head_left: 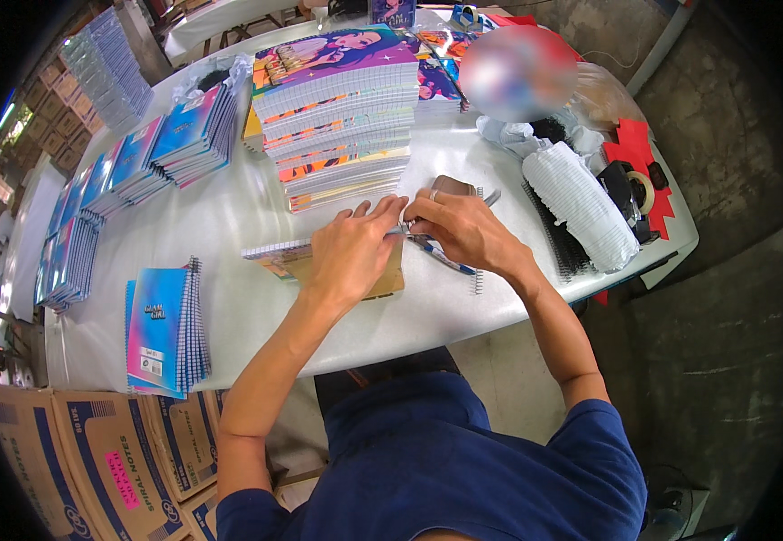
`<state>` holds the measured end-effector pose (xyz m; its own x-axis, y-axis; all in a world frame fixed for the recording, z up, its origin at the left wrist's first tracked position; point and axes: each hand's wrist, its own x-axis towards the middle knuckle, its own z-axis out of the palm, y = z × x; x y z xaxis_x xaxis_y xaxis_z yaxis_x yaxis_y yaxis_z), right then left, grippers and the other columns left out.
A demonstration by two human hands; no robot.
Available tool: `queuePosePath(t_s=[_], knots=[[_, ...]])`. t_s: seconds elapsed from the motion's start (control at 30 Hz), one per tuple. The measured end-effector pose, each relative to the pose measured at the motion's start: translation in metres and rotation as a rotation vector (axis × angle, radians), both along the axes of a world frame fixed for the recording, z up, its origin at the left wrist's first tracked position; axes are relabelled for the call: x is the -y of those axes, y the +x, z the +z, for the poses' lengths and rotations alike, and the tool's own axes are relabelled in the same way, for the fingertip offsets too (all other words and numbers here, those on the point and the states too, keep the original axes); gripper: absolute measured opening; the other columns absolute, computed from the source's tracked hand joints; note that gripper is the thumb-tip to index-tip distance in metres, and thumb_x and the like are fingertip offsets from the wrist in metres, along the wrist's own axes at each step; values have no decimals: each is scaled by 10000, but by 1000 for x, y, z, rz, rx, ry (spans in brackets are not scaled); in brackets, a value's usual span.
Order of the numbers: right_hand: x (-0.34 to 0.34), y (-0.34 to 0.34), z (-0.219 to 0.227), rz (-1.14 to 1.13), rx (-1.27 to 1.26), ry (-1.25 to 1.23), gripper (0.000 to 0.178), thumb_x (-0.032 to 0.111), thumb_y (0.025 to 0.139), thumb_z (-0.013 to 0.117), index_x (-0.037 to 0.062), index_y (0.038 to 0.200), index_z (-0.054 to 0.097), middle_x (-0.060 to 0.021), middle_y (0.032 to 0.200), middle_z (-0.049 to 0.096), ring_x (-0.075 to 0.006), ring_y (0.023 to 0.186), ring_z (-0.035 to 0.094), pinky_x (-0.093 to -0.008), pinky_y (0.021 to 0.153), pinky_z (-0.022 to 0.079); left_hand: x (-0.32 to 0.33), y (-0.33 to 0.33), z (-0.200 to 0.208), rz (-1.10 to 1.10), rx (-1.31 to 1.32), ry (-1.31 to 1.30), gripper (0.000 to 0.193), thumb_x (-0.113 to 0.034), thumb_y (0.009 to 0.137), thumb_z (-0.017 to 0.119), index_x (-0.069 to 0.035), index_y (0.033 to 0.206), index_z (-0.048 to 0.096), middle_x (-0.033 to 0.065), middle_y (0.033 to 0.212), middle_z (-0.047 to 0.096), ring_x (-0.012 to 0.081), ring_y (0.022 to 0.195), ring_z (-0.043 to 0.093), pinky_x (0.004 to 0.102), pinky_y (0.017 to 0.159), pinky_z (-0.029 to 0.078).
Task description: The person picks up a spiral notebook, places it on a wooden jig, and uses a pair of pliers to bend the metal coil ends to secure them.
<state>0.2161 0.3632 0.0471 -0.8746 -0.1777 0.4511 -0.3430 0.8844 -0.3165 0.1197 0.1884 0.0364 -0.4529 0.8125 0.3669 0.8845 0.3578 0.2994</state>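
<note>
My left hand (355, 245) lies over a notebook (388, 281) with a brown cardboard back, its fingers closed at the notebook's far right corner. Against it, my right hand (465, 225) is pinched at the same spot, a ring on one finger. What its fingertips hold is too small and covered to make out. Partly beneath the right hand lies a tool with blue handles (450, 260), like pliers. A loose wire coil (478, 282) sits beside it. Just beyond the hands rises a tall stack of colourful notebooks (337, 117).
Blue-pink spiral notebooks (159, 325) lie at the near left, with more stacks (195, 126) farther back. On the right are a white wrapped bundle (581, 207), black coils (555, 230), a tape roll (641, 193) and red scraps (633, 149). Cardboard boxes (107, 460) stand below left.
</note>
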Motion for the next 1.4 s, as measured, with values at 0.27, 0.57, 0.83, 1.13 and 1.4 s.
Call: queuePosePath(t_s=[0.27, 0.57, 0.83, 1.13, 1.4], knots=[[8, -2, 4, 30, -91, 6, 135, 69, 826, 647, 47, 940, 579, -116, 900, 609, -352, 874, 605, -436, 705, 480, 2, -1, -7, -22, -48, 101, 535, -189, 821, 682, -178, 1336, 537, 141, 1139, 669, 290, 1033, 650, 400, 756, 546], [-5, -12, 11, 143, 273, -254, 166, 149, 910, 606, -8, 858, 584, -121, 711, 641, -249, 627, 655, -358, 572, 505, 2, 4, -2, 19, -80, -127, 486, -387, 877, 622, -148, 1295, 559, 66, 1096, 692, 317, 855, 688, 434, 644, 564], [-108, -44, -46, -300, 472, 198, 338, 172, 699, 787, 29, 963, 632, -153, 975, 659, -311, 900, 647, -419, 752, 503, 3, -3, 7, -137, -93, -31, 478, -448, 891, 567, -211, 1306, 553, 90, 1084, 683, 334, 839, 674, 432, 650, 553], [-104, -50, -6, -1, 561, -519, 387, 223, 852, 659, 23, 1184, 658, -130, 1166, 667, -210, 1064, 596, -346, 956, 448, 11, -17, 5, -25, -43, -140, 782, -431, 820, 672, -245, 1482, 300, 153, 1212, 628, 375, 934, 653, 448, 694, 541], [-78, -55, 18, 324, 626, -642, 522, 436, 847, 676, -15, 1109, 689, -138, 1133, 683, -200, 1030, 604, -320, 932, 445, 7, -20, -6, 124, -17, 98, 1005, -433, 729, 759, -267, 1524, 166, 121, 1218, 640, 343, 984, 659, 436, 701, 549]])
